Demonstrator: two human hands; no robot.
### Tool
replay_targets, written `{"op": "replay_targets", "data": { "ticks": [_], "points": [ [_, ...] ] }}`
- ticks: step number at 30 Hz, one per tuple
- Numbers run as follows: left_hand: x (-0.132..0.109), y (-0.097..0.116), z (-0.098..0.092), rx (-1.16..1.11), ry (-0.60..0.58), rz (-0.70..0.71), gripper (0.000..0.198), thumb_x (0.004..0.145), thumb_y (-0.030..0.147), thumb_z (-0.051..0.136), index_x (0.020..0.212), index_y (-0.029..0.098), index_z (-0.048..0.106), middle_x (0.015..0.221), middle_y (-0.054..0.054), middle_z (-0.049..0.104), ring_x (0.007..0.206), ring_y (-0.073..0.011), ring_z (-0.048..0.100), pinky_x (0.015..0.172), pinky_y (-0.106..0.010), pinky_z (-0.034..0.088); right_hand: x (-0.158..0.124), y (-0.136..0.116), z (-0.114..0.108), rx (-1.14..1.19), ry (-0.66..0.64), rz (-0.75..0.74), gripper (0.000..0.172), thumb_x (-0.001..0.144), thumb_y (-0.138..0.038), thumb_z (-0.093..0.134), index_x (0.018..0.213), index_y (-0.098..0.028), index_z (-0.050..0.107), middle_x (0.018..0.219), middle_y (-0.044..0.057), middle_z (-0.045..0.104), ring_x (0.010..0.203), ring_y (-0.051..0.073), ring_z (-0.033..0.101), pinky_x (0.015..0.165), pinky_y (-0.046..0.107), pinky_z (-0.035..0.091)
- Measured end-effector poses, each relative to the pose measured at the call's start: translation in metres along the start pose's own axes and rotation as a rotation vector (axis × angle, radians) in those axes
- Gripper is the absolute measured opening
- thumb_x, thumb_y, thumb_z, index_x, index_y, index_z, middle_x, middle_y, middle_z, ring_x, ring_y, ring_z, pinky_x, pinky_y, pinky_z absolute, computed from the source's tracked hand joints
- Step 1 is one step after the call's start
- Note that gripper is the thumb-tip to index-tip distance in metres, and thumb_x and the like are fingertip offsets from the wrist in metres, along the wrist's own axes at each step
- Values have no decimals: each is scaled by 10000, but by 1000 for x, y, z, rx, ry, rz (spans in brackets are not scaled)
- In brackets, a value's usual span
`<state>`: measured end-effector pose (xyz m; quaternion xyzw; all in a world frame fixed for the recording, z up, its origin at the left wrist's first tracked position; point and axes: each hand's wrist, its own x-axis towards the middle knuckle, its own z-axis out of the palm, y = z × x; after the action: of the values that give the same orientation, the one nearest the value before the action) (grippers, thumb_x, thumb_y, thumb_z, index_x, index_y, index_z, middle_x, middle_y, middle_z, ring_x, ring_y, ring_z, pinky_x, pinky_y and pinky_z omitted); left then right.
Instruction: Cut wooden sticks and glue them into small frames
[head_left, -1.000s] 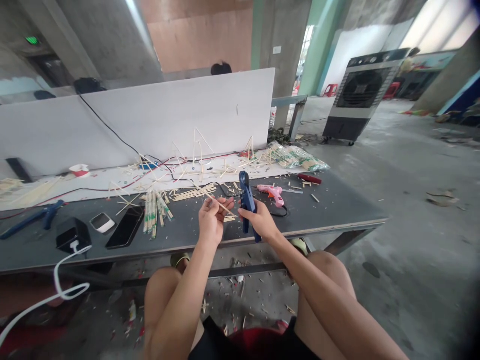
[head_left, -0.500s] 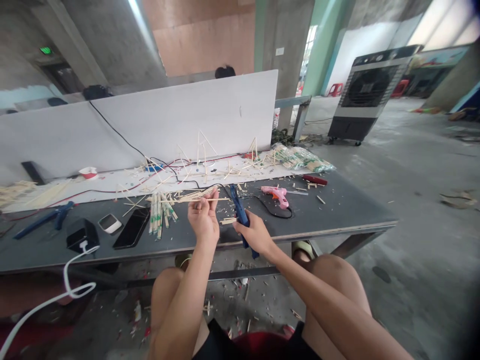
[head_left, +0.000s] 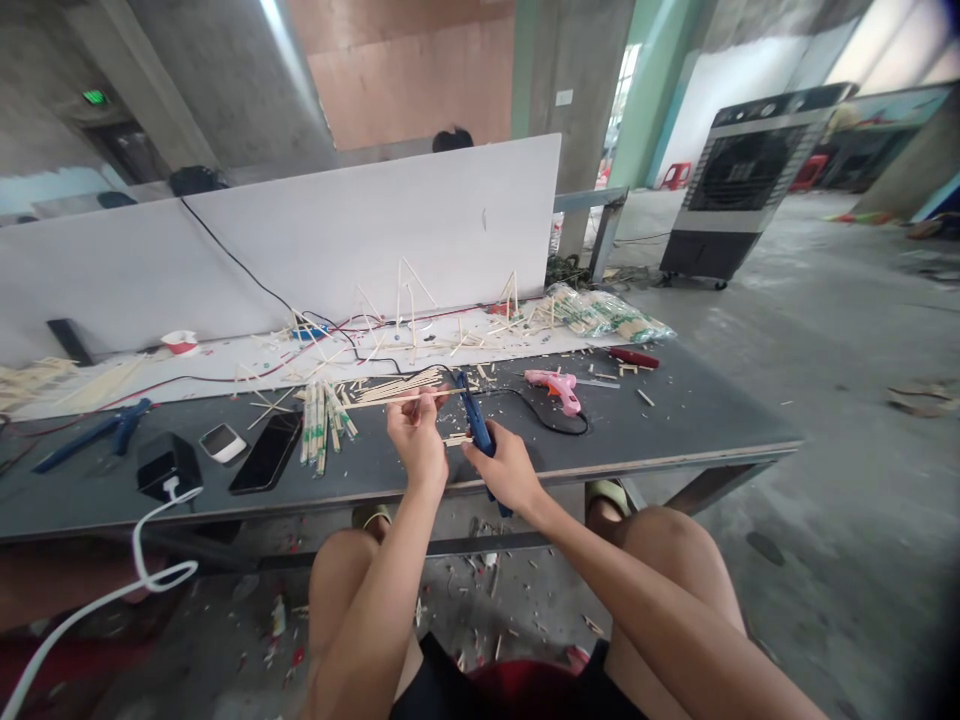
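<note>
While the left hand [head_left: 416, 445] pinches a long, thin wooden stick [head_left: 394, 398] between thumb and fingers, holding it nearly level, the right hand [head_left: 506, 470] wraps around a blue plastic-handled hand tool [head_left: 476, 430], whose upper end points up and away from the person. The hands are just beside each other, not touching, each closed on its own item, and the stick's right end comes close to the top of the blue tool. Both hands are over the near edge of a dark grey table [head_left: 675, 420], in the lower middle of the frame.

To their right lies a pink glue gun [head_left: 555, 390] with a black cord [head_left: 540, 425] curving across the table. To their left stand bundled wooden chopsticks in paper sleeves [head_left: 322, 430], then a black smartphone [head_left: 270, 452] and a black charger [head_left: 166, 465] with a white cable [head_left: 139, 560] hanging over the edge. Small triangular stick frames [head_left: 409, 300] stand along the far side of the table, before an upright white panel [head_left: 337, 240]. A black-and-grey air cooler [head_left: 742, 180] stands on the concrete floor [head_left: 825, 400] at upper right.
</note>
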<state>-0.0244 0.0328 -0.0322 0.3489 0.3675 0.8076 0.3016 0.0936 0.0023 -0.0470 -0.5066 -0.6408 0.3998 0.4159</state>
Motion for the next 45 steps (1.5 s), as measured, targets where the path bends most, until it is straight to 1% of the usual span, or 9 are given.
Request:
{"op": "replay_targets", "data": {
  "ticks": [19, 23, 25, 27, 30, 32, 37, 40, 45],
  "points": [
    [1, 9, 4, -39, -29, -74, 358, 730, 433, 815, 833, 169, 598, 806, -36, 718, 794, -188, 721, 826, -378, 583, 5, 0, -5, -235, 112, -13, 219, 895, -412, 544, 798, -224, 601, 702, 35, 676, 612, 191, 573, 579, 267, 322],
    [-6, 6, -5, 83, -20, -107, 323, 803, 479, 739, 837, 170, 650, 749, -49, 713, 690, -189, 700, 673, -322, 552, 9, -1, -9, -277, 129, -23, 193, 888, -383, 547, 791, -226, 602, 687, 40, 662, 615, 194, 559, 584, 271, 307],
    [-9, 7, -12, 251, -13, -17, 323, 856, 483, 683, 749, 179, 668, 643, -50, 666, 676, -205, 680, 629, -305, 516, 11, -1, -13, -285, 133, -11, 180, 882, -369, 551, 781, -227, 596, 678, 35, 656, 608, 190, 546, 583, 270, 302],
    [-7, 11, -19, 397, -54, 218, 243, 792, 390, 776, 673, 205, 675, 656, -67, 659, 815, -244, 680, 734, -331, 516, 12, -1, -16, -285, 120, 10, 170, 874, -357, 557, 769, -227, 590, 670, 29, 652, 596, 184, 531, 578, 269, 297],
    [11, 19, -27, 568, -251, 408, 164, 691, 314, 867, 785, 251, 748, 864, -106, 730, 1084, -309, 633, 933, -408, 462, 10, -2, -17, -291, 93, 5, 159, 869, -342, 560, 765, -226, 588, 671, 29, 648, 600, 182, 530, 581, 268, 298],
    [25, 23, -31, 639, -364, 446, 175, 691, 320, 864, 829, 283, 764, 855, -92, 738, 1039, -316, 641, 963, -436, 431, 8, -2, -16, -305, 85, -18, 155, 871, -338, 559, 770, -224, 591, 670, 31, 644, 610, 186, 536, 588, 270, 299],
    [39, 22, -34, 699, -439, 508, 107, 743, 294, 811, 849, 293, 793, 770, -86, 736, 748, -262, 641, 805, -370, 439, 6, -2, -15, -326, 110, -54, 138, 878, -331, 546, 810, -222, 597, 654, 25, 633, 586, 183, 528, 583, 272, 297],
    [34, 20, -28, 765, -437, 590, 44, 793, 285, 760, 824, 277, 790, 717, -76, 721, 721, -237, 646, 709, -316, 423, 8, -2, -18, -331, 138, -64, 133, 881, -319, 530, 818, -220, 593, 653, 20, 631, 576, 176, 520, 578, 268, 296],
    [32, 21, -23, 1105, -513, 821, 217, 934, 296, 574, 828, 235, 754, 760, -54, 750, 708, -198, 657, 608, -291, 366, 11, -1, -20, -347, 138, -79, 118, 882, -291, 515, 829, -213, 586, 629, 7, 614, 557, 162, 512, 575, 260, 299]
  ]
}}
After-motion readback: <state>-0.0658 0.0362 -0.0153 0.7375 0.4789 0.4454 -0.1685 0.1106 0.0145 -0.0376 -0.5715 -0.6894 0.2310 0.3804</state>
